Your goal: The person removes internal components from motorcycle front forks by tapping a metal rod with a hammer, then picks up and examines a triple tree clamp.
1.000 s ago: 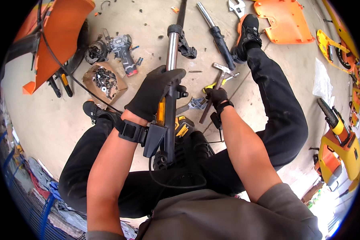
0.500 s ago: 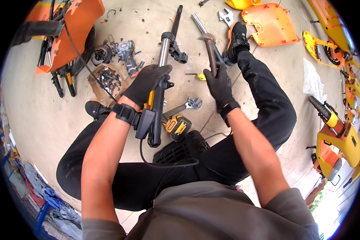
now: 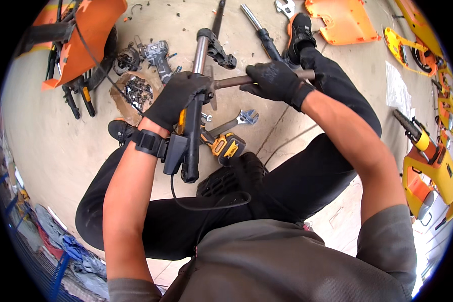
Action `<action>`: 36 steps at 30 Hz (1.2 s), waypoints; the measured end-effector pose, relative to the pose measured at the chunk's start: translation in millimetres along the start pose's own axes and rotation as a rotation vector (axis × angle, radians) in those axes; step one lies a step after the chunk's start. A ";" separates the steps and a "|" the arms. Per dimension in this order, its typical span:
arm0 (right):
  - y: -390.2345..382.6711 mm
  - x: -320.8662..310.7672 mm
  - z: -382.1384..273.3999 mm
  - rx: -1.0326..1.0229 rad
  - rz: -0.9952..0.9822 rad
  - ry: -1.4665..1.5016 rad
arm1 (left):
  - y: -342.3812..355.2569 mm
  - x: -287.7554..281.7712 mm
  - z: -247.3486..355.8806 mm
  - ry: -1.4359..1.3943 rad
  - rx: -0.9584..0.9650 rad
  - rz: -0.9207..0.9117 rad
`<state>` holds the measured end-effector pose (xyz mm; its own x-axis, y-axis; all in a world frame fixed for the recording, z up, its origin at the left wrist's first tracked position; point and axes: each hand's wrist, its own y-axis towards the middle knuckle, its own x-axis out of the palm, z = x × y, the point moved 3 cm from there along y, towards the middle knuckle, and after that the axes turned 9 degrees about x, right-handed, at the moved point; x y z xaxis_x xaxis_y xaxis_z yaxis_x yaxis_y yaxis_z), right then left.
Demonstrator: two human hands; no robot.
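Observation:
My left hand (image 3: 173, 100), in a black glove, is wrapped round a black and silver fork leg (image 3: 192, 146) that stands tilted over my lap. A clamp-like black bracket (image 3: 219, 53) sits higher up on its shiny tube. My gloved right hand (image 3: 277, 81) grips a hammer (image 3: 232, 81) by its brown handle, which lies nearly level. Its head, narrow and partly hidden, is right beside my left hand and the fork leg; whether they touch I cannot tell. A second fork leg (image 3: 270, 44) lies on the floor beyond my right hand.
Between my legs lie an adjustable wrench (image 3: 246, 117) and a yellow and black power tool (image 3: 226, 147). A grey drill (image 3: 157, 58) and a bag of screws (image 3: 136, 93) lie to the left. Orange panels (image 3: 340, 22) are at the far right, an orange vehicle part (image 3: 93, 38) at the far left.
My right hand has swung the hammer from upright to nearly level, bringing its head left to the fork leg. My left hand and the fork leg have shifted slightly left.

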<state>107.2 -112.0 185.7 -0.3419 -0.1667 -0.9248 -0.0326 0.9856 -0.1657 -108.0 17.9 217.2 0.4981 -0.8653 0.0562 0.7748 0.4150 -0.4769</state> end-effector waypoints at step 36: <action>29.9 -8.2 26.8 -0.176 0.105 -0.153 | 2.0 5.9 -11.5 0.041 0.097 0.038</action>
<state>134.2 -81.9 179.1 -0.2062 -0.0519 -0.9771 -0.1717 0.9850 -0.0161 -108.0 10.4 206.4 0.5133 -0.8582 0.0032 0.7907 0.4714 -0.3907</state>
